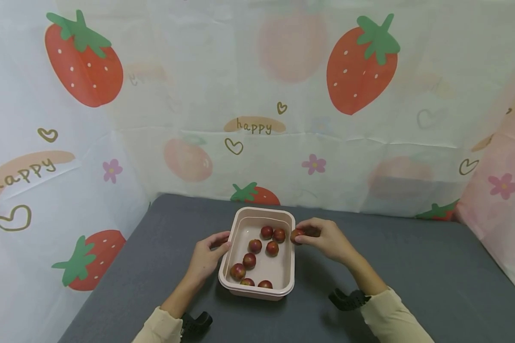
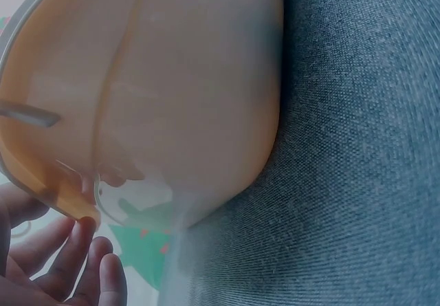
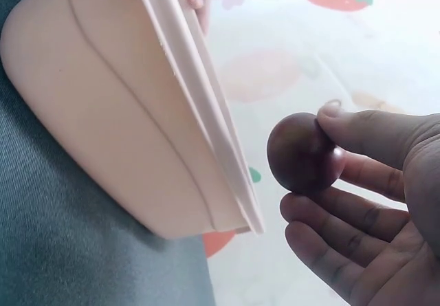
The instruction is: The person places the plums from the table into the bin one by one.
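Note:
A pale pink plastic container (image 1: 259, 293) stands on the grey tabletop with several dark red plums (image 1: 255, 246) lying loose inside. My left hand (image 1: 206, 255) holds the container's left rim, thumb and fingers at its edge; in the left wrist view the fingers (image 2: 82, 234) touch the rim near a corner. Just outside the right rim, my right hand (image 1: 326, 238) pinches one plum (image 3: 302, 153) between thumb and fingers. That plum is at about rim height, and in the right wrist view a gap shows between it and the container wall (image 3: 117, 134).
Grey cloth (image 1: 412, 267) covers the table around the container. Behind and at the sides hangs a white curtain (image 1: 257, 157) printed with strawberries, hearts and flowers. A black wrist mount (image 1: 349, 300) sits at the right cuff, another (image 1: 196, 324) at the left.

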The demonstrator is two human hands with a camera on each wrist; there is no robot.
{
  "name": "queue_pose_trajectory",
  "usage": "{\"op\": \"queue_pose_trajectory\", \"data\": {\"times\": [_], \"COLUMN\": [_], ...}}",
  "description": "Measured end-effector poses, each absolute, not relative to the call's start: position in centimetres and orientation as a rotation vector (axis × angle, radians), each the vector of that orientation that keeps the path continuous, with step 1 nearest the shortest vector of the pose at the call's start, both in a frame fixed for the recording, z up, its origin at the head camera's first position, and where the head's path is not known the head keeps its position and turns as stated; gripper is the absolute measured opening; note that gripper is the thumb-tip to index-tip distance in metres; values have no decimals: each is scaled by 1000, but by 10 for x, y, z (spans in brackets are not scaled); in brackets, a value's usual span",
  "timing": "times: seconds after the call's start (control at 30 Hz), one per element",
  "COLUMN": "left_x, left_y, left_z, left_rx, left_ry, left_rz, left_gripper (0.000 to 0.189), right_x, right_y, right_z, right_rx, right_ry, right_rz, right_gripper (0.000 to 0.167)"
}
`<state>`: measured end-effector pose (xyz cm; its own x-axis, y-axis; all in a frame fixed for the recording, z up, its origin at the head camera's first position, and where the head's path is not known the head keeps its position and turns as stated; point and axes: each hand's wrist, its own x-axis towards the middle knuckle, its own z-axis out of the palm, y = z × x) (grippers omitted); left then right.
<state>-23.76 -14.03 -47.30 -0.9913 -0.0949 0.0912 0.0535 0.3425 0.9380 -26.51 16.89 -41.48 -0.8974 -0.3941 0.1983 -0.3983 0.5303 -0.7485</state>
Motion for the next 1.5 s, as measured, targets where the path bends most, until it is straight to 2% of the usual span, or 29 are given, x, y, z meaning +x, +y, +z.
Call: {"op": "queue_pose_trajectory", "data": {"times": [0.4,1.03,1.5], "left_x": [-237,-235,-233], "left_y": [-140,-140,-140], "left_z": [-472,-471,-470], "left_rx": [56,50,42], "left_ry": [-2479,-2468,-2464], "left_rz": [-1726,-1748,-1742], "left_gripper": [33,33,33], "right_x": [-265,-263,-264], "right_y": [155,134,119], "right_z": [-408,-408,-414], "right_rx": [796,887,985], "right_ry": [-2722,-2712,-2712], "right_rz": [1344,1347,1365], "right_gripper": [34,28,30]}}
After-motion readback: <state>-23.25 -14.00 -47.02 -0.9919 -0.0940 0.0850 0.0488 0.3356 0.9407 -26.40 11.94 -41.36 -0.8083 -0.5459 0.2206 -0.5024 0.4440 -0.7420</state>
